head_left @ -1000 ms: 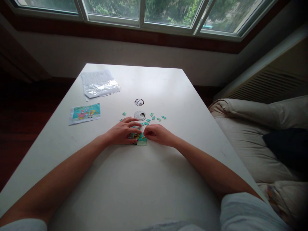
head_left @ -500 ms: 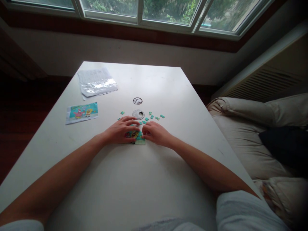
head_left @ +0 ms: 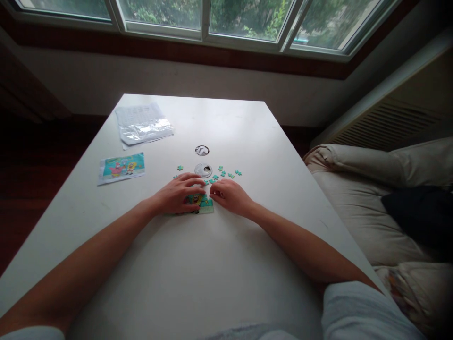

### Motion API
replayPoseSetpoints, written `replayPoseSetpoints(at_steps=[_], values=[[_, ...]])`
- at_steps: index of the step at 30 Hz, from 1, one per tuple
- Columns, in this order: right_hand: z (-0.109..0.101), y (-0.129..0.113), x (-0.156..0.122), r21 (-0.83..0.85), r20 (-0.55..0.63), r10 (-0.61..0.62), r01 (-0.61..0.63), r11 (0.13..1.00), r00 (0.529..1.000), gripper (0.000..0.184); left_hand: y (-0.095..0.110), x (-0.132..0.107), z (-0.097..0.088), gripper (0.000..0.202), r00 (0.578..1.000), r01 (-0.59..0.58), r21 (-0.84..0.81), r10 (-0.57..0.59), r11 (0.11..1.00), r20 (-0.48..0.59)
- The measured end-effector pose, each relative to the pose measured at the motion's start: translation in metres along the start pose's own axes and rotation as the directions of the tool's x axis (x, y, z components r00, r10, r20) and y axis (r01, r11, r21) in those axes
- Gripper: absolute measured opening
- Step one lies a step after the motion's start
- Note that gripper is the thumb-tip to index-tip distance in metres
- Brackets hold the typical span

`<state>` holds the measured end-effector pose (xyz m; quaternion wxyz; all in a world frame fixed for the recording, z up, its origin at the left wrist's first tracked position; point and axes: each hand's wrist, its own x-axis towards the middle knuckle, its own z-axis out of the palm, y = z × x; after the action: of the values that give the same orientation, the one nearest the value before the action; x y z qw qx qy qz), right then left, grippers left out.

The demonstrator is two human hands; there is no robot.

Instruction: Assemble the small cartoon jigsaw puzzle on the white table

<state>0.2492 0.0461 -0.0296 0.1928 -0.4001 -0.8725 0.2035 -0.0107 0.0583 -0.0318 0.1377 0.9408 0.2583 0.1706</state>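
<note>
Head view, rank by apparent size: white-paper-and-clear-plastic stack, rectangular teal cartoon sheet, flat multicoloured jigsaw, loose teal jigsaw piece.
1. Paper stack
2. Cartoon sheet or jigsaw: unsure; left hand covers part of the latter
3. Loose piece

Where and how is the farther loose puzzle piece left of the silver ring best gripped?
Probably by opposite edges, pinched from above by the nearer left hand: the puzzle piece is small, lies flat and sits apart from others.
</note>
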Motion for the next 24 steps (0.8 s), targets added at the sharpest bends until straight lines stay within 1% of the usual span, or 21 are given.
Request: replayPoseSetpoints(at_steps=[3,5,7,10,12,14,15,17,19,22,24], values=[[-0.017,0.018,0.002,-0.002,-0.141,0.119,-0.121,0.993,0.983,0.009,0.003,0.002,0.001,0.036,1.0,0.0,0.037,0.0,0.999,0.014],[-0.029,0.035,0.003,-0.051,-0.239,0.199,-0.217,0.975,0.951,0.009,0.008,0.003,0.002,0.032,1.0,-0.003,0.072,0.001,0.997,0.027],[-0.038,0.053,0.003,-0.106,-0.294,0.24,-0.281,0.954,0.925,0.009,0.014,0.005,0.004,0.031,0.999,-0.011,0.098,0.007,0.995,0.041],[-0.041,0.069,0.003,-0.144,-0.308,0.265,-0.32,0.936,0.914,0.009,0.028,0.009,0.007,0.03,0.998,-0.038,0.104,0.032,0.994,0.055],[-0.038,0.072,0.003,-0.153,-0.296,0.264,-0.319,0.935,0.918,0.01,0.037,0.011,0.007,0.032,0.996,-0.068,0.103,0.06,0.992,0.073],[-0.033,0.07,0.004,-0.151,-0.274,0.252,-0.301,0.942,0.928,0.01,0.04,0.012,0.008,0.035,0.996,-0.07,0.111,0.062,0.991,0.072],[-0.031,0.069,0.004,-0.146,-0.264,0.243,-0.288,0.947,0.933,0.01,0.039,0.012,0.008,0.035,0.998,-0.047,0.12,0.041,0.992,0.05],[-0.027,0.065,0.004,-0.132,-0.248,0.216,-0.254,0.958,0.944,0.009,0.031,0.01,0.007,0.034,0.999,0.043,0.141,-0.04,0.989,-0.026],[-0.025,0.061,0.004,-0.116,-0.235,0.184,-0.215,0.97,0.955,0.01,0.019,0.007,0.006,0.031,0.984,0.155,0.152,-0.139,0.976,-0.114],[-0.022,0.056,0.004,-0.095,-0.211,0.14,-0.162,0.982,0.967,0.012,-0.001,0.001,0.005,0.026,0.937,0.304,0.133,-0.27,0.943,-0.223],[-0.019,0.053,0.004,-0.086,-0.195,0.119,-0.138,0.987,0.973,0.012,-0.011,-0.003,0.004,0.025,0.902,0.375,0.109,-0.334,0.921,-0.275]])
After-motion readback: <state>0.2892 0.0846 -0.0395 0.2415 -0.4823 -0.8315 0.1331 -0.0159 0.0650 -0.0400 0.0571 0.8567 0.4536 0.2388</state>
